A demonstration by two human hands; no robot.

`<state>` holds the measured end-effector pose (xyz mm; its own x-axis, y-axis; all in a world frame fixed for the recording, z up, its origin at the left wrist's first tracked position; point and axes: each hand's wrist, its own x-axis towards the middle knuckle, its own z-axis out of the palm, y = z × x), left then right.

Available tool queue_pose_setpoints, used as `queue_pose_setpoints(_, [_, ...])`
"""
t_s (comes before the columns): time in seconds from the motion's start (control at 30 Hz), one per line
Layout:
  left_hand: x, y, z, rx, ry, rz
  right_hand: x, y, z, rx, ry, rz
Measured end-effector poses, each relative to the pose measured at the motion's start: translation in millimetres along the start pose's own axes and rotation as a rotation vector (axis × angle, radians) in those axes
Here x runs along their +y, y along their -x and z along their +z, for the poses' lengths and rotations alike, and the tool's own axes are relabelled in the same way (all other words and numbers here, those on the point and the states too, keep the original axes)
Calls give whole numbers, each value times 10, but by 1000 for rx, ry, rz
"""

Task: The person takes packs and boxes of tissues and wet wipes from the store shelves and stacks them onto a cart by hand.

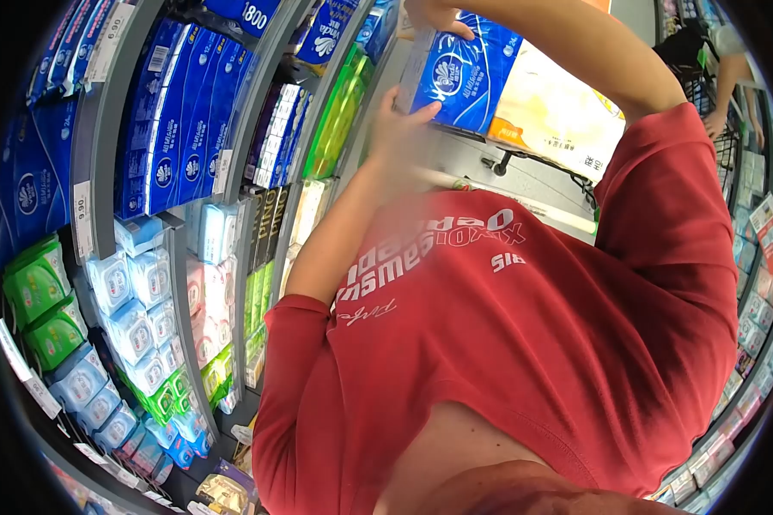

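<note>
A blue Vinda tissue pack [468,73] is at the top middle, at the shelf side of a shopping cart. My left hand [399,129] is at its lower left corner, the thumb against the front and the other fingers partly hidden along its side. My right hand [438,15] grips the pack's upper edge, fingertips over the printed face; part of this hand is cut off by the frame. Beside the blue pack lies a large yellow and white package [558,112] on the shopping cart [511,163]. A blurred patch covers part of my left wrist.
Shelves on the left hold blue tissue packs [185,120], green wipes packs [39,283] and light blue wipes packs [137,292], with price tags along the edges. Another person's arm [726,90] is at the upper right near a dark cart. More stocked shelves [751,309] line the right.
</note>
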<state>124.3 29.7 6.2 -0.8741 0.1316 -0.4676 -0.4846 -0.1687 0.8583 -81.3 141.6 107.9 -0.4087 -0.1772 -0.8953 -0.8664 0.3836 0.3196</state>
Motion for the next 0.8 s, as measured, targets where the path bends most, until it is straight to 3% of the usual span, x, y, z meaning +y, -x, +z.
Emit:
queue_pose_setpoints(0.07, [-202,-137,-109,-20,-117,30,-6,-124,18,55,25,-173])
queue_pose_setpoints(0.17, [-593,-404,-288,-4,-381,61,-18,-480,55,116,-174,-131])
queue_pose_setpoints(0.2, [-562,-407,-278,27,-527,64,-21,-447,62,252,-180,-162])
queue_pose_setpoints(0.23, [-540,-401,-273,30,-527,63,-7,-400,109,253,-179,-164])
queue_pose_setpoints(0.3, [-487,-355,-244,68,-851,174,25,-262,252,504,-620,-210])
queue_pose_setpoints(0.33, [-518,-347,-242,73,-848,175,42,-317,357,504,-614,-212])
queue_pose_setpoints(0.4, [-576,-313,-240,196,-1035,571,46,-456,617,899,-839,-72])
queue_pose_setpoints(0.43, [-510,-276,-205,199,-1032,572,44,-403,740,899,-835,-72])
queue_pose_setpoints(0.57, [-353,-239,-138,139,-935,494,-57,-290,1427,1491,-1362,125])
queue_pose_setpoints(0.63, [-368,-263,-127,119,-978,501,-177,-47,1615,1315,-1680,456])
queue_pose_setpoints(0.73, [-407,-289,-106,104,-930,478,-372,80,2059,1451,-1654,540])
queue_pose_setpoints(0.8, [-372,-305,-71,55,-910,405,-538,119,2286,1544,-1707,776])
